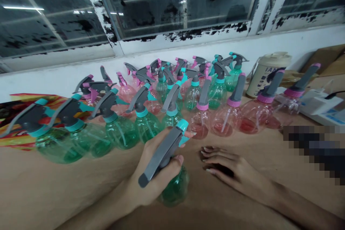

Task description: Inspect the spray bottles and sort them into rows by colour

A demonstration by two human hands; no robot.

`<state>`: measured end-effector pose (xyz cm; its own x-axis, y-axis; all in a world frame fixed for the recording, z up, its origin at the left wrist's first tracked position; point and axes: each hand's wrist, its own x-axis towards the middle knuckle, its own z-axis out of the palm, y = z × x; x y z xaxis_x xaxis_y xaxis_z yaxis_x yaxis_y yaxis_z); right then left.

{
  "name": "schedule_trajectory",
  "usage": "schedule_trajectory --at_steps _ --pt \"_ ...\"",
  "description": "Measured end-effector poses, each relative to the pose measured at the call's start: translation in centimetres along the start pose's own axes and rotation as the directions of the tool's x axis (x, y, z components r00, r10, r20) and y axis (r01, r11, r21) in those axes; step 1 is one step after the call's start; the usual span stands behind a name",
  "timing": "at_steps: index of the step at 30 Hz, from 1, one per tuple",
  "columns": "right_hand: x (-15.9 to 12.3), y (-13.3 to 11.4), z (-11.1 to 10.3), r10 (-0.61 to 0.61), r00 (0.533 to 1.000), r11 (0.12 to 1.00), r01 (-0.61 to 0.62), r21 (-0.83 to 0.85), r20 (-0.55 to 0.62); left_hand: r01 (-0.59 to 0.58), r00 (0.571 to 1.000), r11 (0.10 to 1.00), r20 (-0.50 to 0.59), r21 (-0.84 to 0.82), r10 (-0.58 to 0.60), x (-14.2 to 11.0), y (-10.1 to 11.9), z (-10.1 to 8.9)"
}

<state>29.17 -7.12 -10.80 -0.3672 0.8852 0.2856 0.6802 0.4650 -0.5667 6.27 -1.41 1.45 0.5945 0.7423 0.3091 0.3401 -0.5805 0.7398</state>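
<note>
Left hand (159,172) grasps green spray bottle (175,187) around its neck, thumb and fingers closed. Right hand (237,169), empty, lies apart, fingers extended on tabletop (210,201).

a clear green spray bottle (175,190), grey-and-teal head (165,151) up, is held before green bottles (122,133) and pink bottles (225,124).
</note>
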Motion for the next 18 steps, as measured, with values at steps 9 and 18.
schedule_trajectory --at_steps 9,18 --pt "0.15 -0.58 -0.11 0.0 1.0 1.0 0.0 -0.017 -0.004 0.009 1.0 1.0 0.012 0.018 -0.009 -0.11 0.13 -0.29" --pt "0.09 -0.67 -0.14 0.005 1.0 1.0 -0.004 0.007 -0.029 -0.005 1.0 1.0 -0.009 0.015 0.005 -0.09 -0.01 -0.1"
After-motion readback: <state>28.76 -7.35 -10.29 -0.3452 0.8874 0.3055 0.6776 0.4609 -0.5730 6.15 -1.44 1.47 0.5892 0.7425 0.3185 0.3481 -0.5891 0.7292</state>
